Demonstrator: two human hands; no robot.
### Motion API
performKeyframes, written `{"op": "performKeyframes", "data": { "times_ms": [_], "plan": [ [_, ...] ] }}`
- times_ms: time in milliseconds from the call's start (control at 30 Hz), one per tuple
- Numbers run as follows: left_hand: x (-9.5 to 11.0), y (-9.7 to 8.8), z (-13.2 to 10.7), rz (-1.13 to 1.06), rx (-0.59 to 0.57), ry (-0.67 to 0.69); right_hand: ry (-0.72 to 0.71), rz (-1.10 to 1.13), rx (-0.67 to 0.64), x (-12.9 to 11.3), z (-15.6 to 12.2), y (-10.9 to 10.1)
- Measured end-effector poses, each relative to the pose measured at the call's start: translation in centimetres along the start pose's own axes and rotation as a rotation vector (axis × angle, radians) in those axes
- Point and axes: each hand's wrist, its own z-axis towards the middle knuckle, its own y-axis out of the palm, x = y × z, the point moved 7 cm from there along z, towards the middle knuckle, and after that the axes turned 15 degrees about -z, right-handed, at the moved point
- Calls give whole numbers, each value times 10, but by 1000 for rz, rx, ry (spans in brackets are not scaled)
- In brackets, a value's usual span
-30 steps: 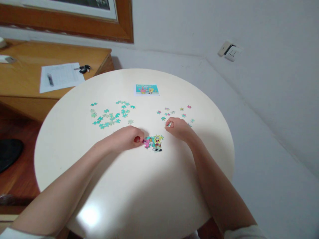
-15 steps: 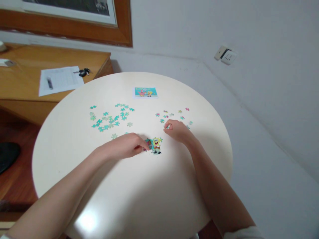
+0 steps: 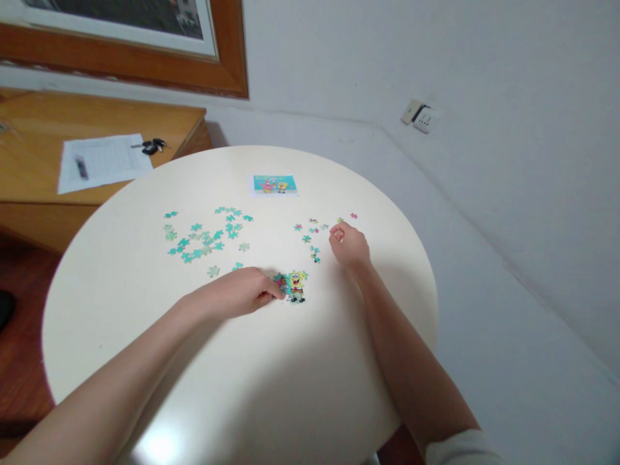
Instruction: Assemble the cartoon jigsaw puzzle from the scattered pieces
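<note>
My left hand (image 3: 254, 292) rests at the left edge of a partly joined jigsaw puzzle (image 3: 297, 289), its fingers bent and their tips pressed on it. The joined part shows a yellow cartoon figure, with a pink and teal patch beside it partly under my fingers. My right hand (image 3: 349, 245) is over the loose pieces on the right, thumb and index finger curled together in a loop; whether a piece is between them I cannot make out. Close to its left lie several loose puzzle pieces (image 3: 307, 239), and a pink piece (image 3: 354, 216) lies just beyond it.
Many teal and pale green pieces (image 3: 206, 239) are spread on the left of the round white table (image 3: 271, 387). A picture card (image 3: 275, 185) lies toward the far edge. Behind on the left, a wooden desk (image 3: 29, 155) bears a paper sheet (image 3: 104, 161) and keys (image 3: 154, 146).
My right hand has moved away from the joined puzzle, up and to the right, uncovering pieces that it hid. My left hand stays at the puzzle's edge. The whole view has shifted slightly.
</note>
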Motion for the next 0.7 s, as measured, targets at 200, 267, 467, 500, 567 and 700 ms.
{"op": "performKeyframes", "data": {
  "times_ms": [200, 267, 467, 500, 567, 700],
  "plan": [
    [2, -1, -1, 16, 10, 5, -73, -59, 109, 5, 5, 1],
    [3, -1, -1, 13, 8, 0, -95, -110, 123, 3, 4, 2],
    [6, -1, -1, 4, 10, 7, -114, -245, 158, -6, -3, 4],
    [7, -1, -1, 2, 6, 5, -122, -253, 152, -8, -4, 5],
    [7, -1, -1, 2, 7, 10, -136, -262, 141, -10, -4, 7],
    [7, 0, -1, 18, -4, -6, -129, -273, 116, -9, -4, 8]
  ]
}}
